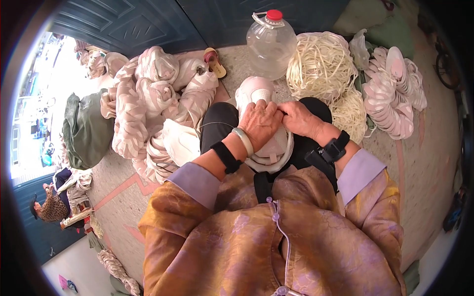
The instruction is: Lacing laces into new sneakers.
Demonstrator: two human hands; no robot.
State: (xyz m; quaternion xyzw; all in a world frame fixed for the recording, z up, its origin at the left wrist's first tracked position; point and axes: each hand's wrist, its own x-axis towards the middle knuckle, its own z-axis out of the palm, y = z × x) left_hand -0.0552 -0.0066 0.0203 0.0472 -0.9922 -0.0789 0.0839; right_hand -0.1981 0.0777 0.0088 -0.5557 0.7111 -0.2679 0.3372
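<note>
A pale pink and white shoe upper [254,88] lies across my lap, toe end away from me, its rounded white collar toward my body. My left hand [259,124] is closed over its middle, fingers curled at the lacing area. Right beside it, my right hand [302,120] is pinched, its fingertips meeting the left ones at the upper's right edge. What sits between the right fingertips is too small and covered to make out. The hands hide most of the upper's centre.
Bundled shoe uppers [158,93] are heaped at the left, and another bundle [392,98] lies at the right. A big clear jug with a red cap [270,47] stands ahead beside cream laces [321,64]. A slipper [215,63] and a green sack [86,130] lie nearby. Another person [53,204] sits far left.
</note>
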